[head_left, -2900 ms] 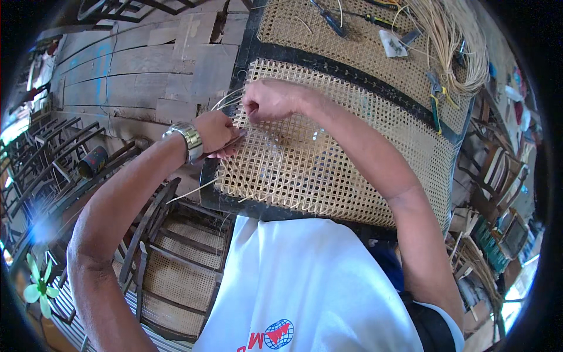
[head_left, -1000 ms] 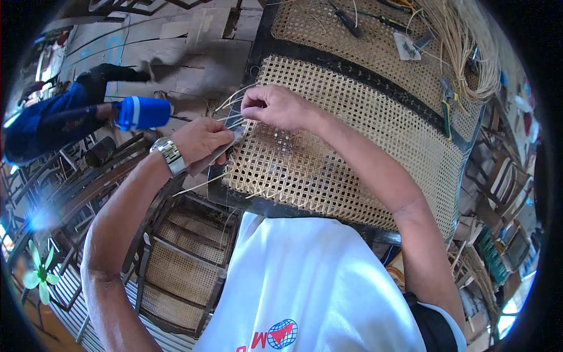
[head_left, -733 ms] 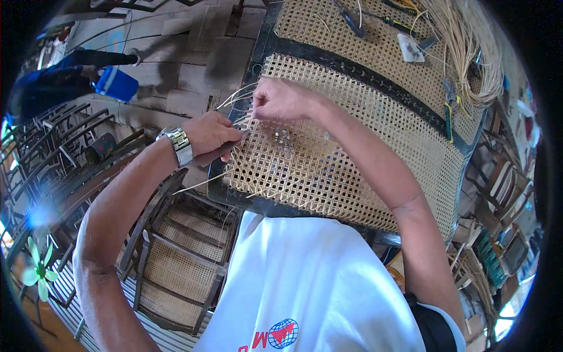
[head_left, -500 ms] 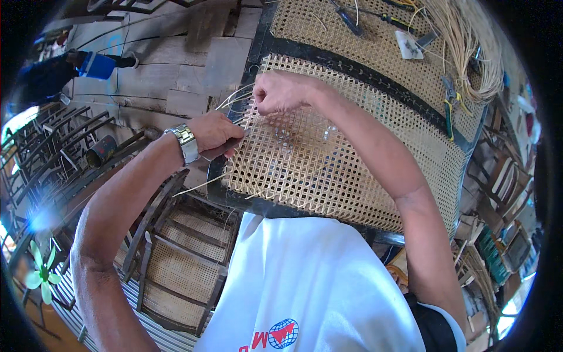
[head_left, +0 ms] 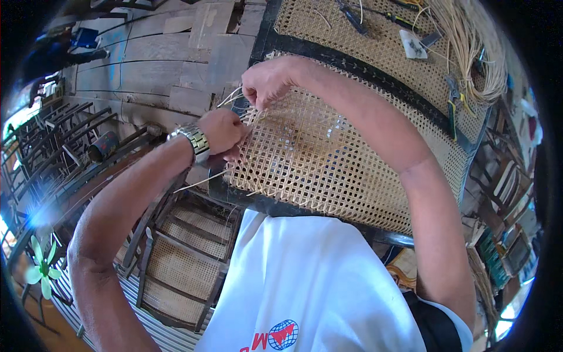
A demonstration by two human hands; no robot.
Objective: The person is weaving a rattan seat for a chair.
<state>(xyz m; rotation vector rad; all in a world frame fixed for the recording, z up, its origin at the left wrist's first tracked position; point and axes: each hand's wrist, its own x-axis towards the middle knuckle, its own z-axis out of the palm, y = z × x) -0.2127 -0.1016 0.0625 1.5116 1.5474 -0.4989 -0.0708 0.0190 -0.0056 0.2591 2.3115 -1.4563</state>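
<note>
A woven cane panel (head_left: pixel 328 158) in a dark frame lies before me, its open lattice showing dark gaps. At its left edge my left hand (head_left: pixel 221 134), with a metal watch on the wrist, is closed round the edge; some fingers are partly hidden beside it. Just above and to the right, my right hand (head_left: pixel 271 81) is closed in a pinch over the upper left of the weave, and what its fingertips hold is too thin to see clearly. Loose cane strands (head_left: pixel 230 97) stick out past the edge by both hands, and another strand (head_left: pixel 199 183) juts out lower down.
On the far panel lie a dark-handled tool (head_left: pixel 353 22), pliers (head_left: pixel 451 108), a small white block (head_left: pixel 413 44) and a bundle of cane strands (head_left: pixel 478 64). A chair with cane panels (head_left: pixel 185 258) stands lower left. Dark wooden frames (head_left: pixel 64 141) are stacked at left.
My right hand has shifted left and slightly up, its forearm moving right. My left hand has moved slightly right and turned. A person at the far left has moved further from the boards.
</note>
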